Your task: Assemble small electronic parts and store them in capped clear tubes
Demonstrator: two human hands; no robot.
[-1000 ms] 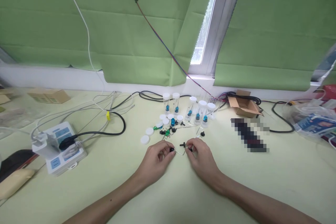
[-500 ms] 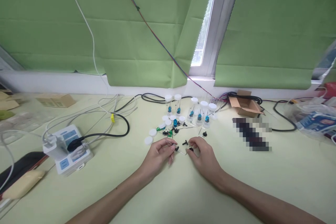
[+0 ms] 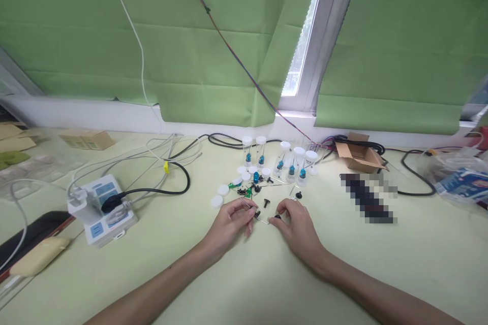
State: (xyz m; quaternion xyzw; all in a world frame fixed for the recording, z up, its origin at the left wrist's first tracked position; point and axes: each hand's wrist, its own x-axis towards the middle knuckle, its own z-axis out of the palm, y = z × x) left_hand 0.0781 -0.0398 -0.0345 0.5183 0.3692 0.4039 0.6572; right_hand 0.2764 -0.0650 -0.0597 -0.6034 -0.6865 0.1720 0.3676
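My left hand (image 3: 232, 219) is closed in a pinch on a thin bent metal rod (image 3: 261, 221) with a small black fitting (image 3: 257, 214) on it. The rod's bent end points toward my right hand (image 3: 299, 223). Thumb and fingers of that hand close on a small round black part (image 3: 277, 217), mostly hidden by them. Just beyond, between both hands, a black T-shaped piece (image 3: 267, 203) lies on the table. Another black part (image 3: 298, 195) rests past my right fingers. Green pieces (image 3: 248, 192) and a loose blue part (image 3: 255, 176) lie farther back.
Several clear tubes with white caps (image 3: 292, 165) and blue parts inside stand at the back. Loose white lids (image 3: 217, 201) lie left of them. A power strip (image 3: 109, 208) with cables is at left. An open cardboard box (image 3: 358, 156) and a plastic bag (image 3: 463, 177) are at right.
The black T-shaped piece has turned and now lies slightly away from my right fingertips. My left hand keeps its hold on the rod. The view has shifted slightly.
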